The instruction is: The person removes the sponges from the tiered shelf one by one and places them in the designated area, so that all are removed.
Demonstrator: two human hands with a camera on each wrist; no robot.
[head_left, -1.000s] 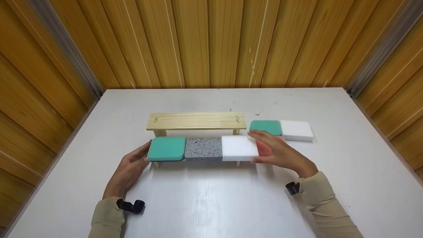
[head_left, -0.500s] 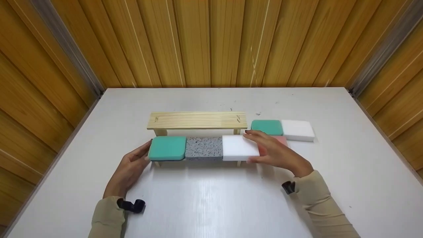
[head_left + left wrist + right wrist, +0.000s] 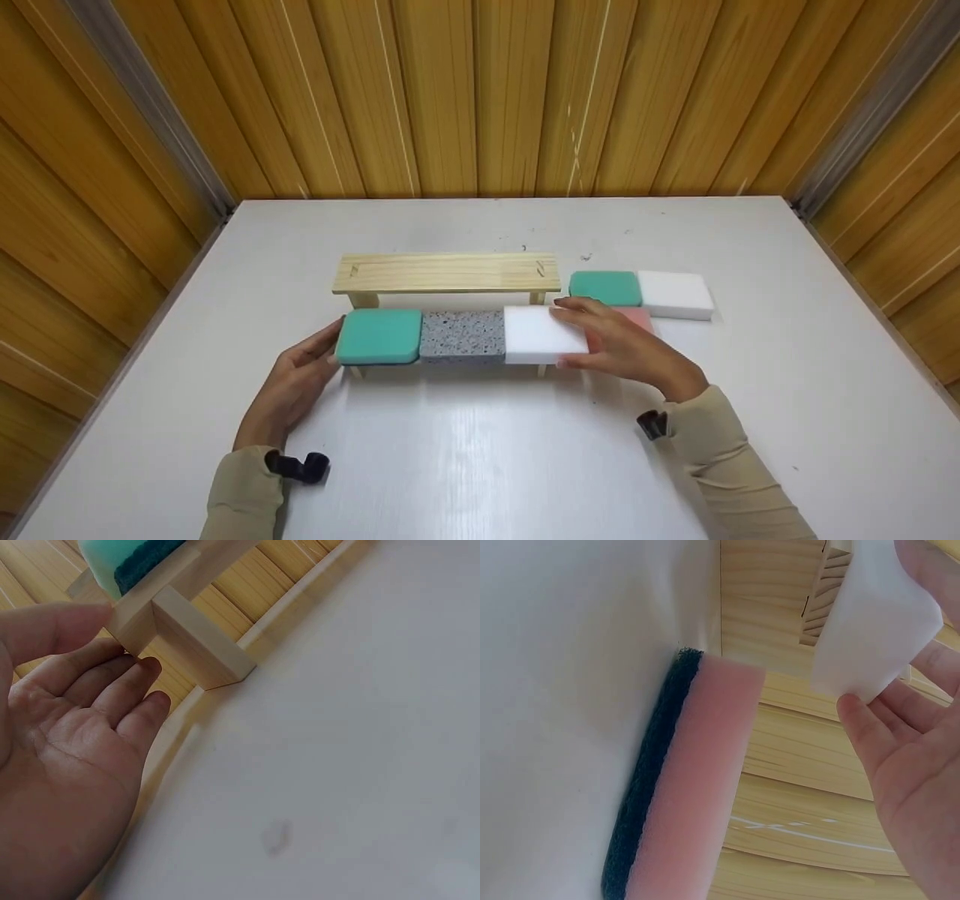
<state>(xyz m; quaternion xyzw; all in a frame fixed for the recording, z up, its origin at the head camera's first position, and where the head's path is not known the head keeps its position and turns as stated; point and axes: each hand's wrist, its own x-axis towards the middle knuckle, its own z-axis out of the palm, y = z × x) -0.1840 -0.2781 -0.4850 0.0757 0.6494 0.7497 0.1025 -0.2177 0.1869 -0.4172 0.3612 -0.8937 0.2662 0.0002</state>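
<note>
In the head view, a green sponge, a speckled grey block and a white sponge sit side by side along a low wooden board on legs. My left hand touches the board's left end, beside the green sponge, thumb in front and index finger toward the back. Its fingers look relaxed in the left wrist view, near the wooden leg. With thumb and fingers my right hand pinches the white sponge's right end. A pink sponge with a dark scouring side lies on the table below that hand.
A second wooden board on legs stands just behind the row; whether the two are joined is hidden. To its right, another green sponge and another white sponge lie on the white table. Wood-patterned panels enclose the back and sides.
My right hand has shifted slightly left, farther over the white sponge, showing more of the pink sponge behind it. The left hand and the row have stayed almost still.
</note>
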